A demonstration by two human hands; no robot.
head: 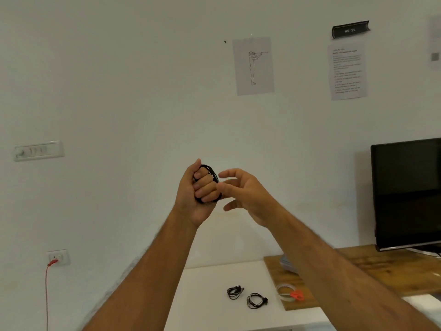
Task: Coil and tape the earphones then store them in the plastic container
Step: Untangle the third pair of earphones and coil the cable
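Curled fingers (205, 185) of the left hand (195, 194) carry the thin black earphone cable (213, 174), wound in loops round them and held up before the wall. The right hand (245, 197) is just beside it, fingers spread loosely and gripping nothing, fingertips at the coil's right edge. The coil stands roughly upright, so the right hand looks best placed to pull it off sideways.
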